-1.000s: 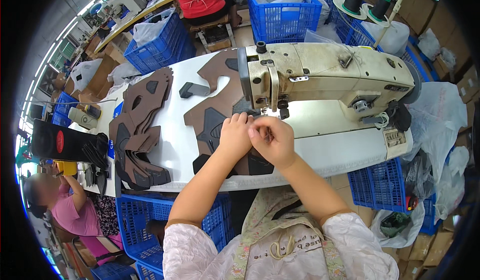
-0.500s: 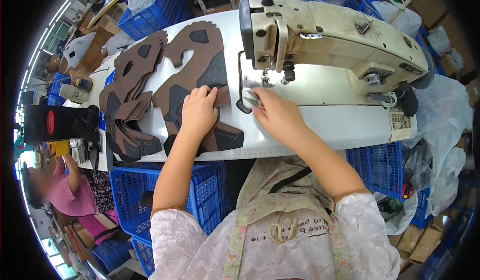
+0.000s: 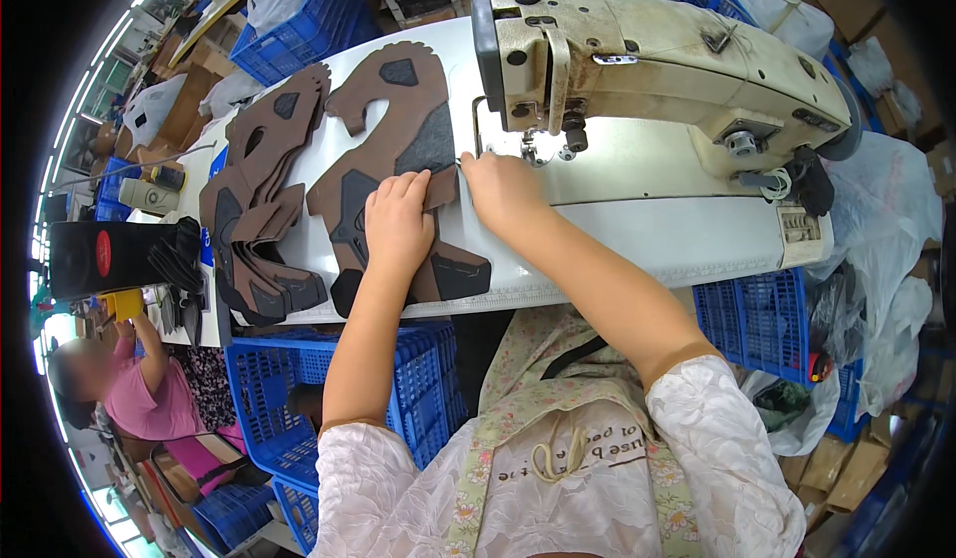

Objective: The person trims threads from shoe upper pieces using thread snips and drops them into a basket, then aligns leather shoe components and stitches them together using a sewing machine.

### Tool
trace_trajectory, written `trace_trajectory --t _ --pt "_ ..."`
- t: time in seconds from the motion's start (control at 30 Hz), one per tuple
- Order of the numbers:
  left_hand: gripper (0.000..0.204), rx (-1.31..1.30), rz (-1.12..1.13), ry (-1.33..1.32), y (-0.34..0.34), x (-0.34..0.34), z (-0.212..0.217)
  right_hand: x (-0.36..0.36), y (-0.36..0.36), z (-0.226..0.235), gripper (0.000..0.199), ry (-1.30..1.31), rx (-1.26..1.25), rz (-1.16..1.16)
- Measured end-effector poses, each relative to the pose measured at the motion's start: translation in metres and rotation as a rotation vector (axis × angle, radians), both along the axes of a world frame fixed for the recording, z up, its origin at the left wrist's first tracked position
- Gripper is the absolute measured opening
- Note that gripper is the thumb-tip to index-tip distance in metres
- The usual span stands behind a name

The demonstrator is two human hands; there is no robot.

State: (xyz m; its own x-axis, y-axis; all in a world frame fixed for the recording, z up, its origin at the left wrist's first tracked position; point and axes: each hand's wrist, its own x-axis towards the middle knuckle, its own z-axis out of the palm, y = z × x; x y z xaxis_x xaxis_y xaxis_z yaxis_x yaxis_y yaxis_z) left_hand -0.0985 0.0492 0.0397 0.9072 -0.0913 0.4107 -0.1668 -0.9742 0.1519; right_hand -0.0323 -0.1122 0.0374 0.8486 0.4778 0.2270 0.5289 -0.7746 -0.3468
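Right fingers [image 3: 472, 168] moved left, pinching something unclear beside the brown panel [image 3: 383, 140]; a blue crate [image 3: 324, 42] holds white plastic [image 3: 279, 5].

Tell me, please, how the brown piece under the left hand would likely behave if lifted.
The brown piece looks thin, so it is probably light. Its narrow curved end may droop; bowed layers in the neighbouring stack suggest it bends.

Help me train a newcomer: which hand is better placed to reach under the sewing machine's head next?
Probably the right hand: it is nearer the sewing machine, while the left hand lies farther off, on the brown piece.
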Motion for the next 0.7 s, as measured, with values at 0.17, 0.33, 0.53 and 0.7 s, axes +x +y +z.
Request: trace_trajectory --t 0.17,0.33,0.53,0.7 --pt "0.049 0.029 -0.020 0.003 -0.005 0.004 -0.001 -0.005 -0.022 0.000 0.015 0.062 -0.024 -0.001" --pt "0.049 0.005 -0.049 0.042 0.001 0.009 -0.008 -0.064 -0.117 0.025 0.033 0.158 0.274 0.039" --pt "0.050 -0.003 0.008 0.090 0.003 0.003 -0.009 -0.066 -0.317 0.046 0.029 -0.201 0.048 -0.510" --pt "0.050 -0.021 -0.039 0.071 0.004 0.004 -0.012 -0.055 -0.451 0.000 0.027 -0.289 -0.033 -0.549"
